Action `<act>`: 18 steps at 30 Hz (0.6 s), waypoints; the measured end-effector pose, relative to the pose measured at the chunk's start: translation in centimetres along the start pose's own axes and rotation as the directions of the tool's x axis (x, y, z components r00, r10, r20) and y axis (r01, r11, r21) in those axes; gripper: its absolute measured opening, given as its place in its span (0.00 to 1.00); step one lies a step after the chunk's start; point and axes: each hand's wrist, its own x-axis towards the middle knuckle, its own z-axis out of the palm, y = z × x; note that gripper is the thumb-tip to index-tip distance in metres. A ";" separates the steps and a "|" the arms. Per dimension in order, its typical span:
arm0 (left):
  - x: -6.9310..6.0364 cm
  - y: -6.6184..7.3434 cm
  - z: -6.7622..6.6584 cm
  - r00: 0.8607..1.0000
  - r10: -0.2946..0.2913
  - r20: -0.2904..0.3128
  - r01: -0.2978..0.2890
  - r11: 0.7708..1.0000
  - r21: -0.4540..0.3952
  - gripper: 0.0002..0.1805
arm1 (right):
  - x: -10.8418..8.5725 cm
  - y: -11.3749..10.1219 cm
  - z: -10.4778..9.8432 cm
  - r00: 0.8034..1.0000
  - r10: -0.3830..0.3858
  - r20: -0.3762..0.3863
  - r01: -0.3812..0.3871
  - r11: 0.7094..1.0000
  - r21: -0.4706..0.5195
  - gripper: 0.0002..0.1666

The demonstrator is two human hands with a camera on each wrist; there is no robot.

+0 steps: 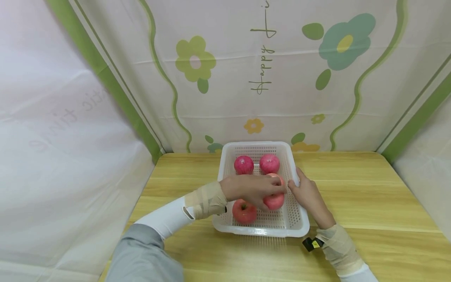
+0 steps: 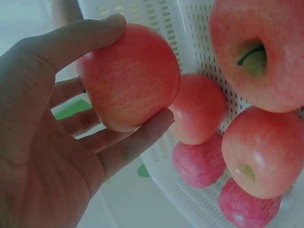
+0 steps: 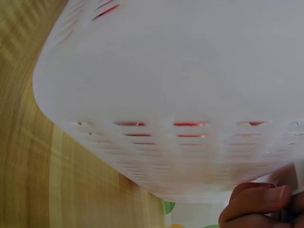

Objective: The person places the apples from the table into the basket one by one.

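Note:
My left hand (image 1: 251, 189) reaches across the white plastic basket (image 1: 260, 232) and holds a red apple (image 2: 130, 78) between thumb and fingers. In the head view that apple (image 1: 274, 201) is at the basket's front right. Other apples lie in the basket: a front left apple (image 1: 244, 212), a back left one (image 1: 244, 165) and a back right one (image 1: 269, 163). The left wrist view also shows a middle apple (image 2: 263, 152), covered by my hand in the head view. My right hand (image 1: 310, 196) grips the basket's right rim, thumb inside; its fingers (image 3: 254, 204) show against the outer wall.
The basket stands on a wooden table (image 1: 370, 211), near its back edge. A white cloth wall (image 1: 225, 98) with printed flowers rises behind, and similar cloth hangs on both sides. A small black device (image 1: 311, 243) sits at the right wrist.

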 end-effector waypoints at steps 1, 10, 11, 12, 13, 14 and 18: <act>0.1 0.1 0.0 1.000 0.003 0.005 -0.003 1.000 0.004 0.34 | 0.0 0.0 0.0 1.000 -0.003 -0.003 0.003 1.000 -0.001 0.44; 0.8 0.4 0.7 0.999 0.003 0.044 -0.006 0.998 0.067 0.35 | -0.1 0.0 0.1 0.999 -0.027 -0.028 0.026 0.999 -0.018 0.43; 0.9 0.4 0.8 0.999 0.005 0.053 -0.008 0.998 0.070 0.35 | -0.1 0.0 0.1 0.999 -0.029 -0.030 0.029 0.999 -0.018 0.43; 1.0 0.5 0.9 0.998 0.004 0.068 -0.009 0.997 0.071 0.35 | -0.1 0.0 0.1 0.999 -0.032 -0.030 0.032 0.999 -0.018 0.43; 1.1 0.5 1.0 0.997 0.003 0.081 -0.009 0.997 0.073 0.36 | -0.1 0.0 0.1 0.999 -0.034 -0.030 0.034 0.999 -0.017 0.43; 1.1 0.5 1.0 0.995 0.001 0.096 -0.008 0.997 0.072 0.36 | -0.2 0.0 0.0 0.999 -0.036 -0.030 0.035 0.999 -0.014 0.43; 1.5 0.5 1.4 0.990 -0.005 0.143 -0.005 0.997 0.072 0.37 | -0.1 0.0 0.1 0.999 -0.032 -0.027 0.032 0.999 -0.014 0.43</act>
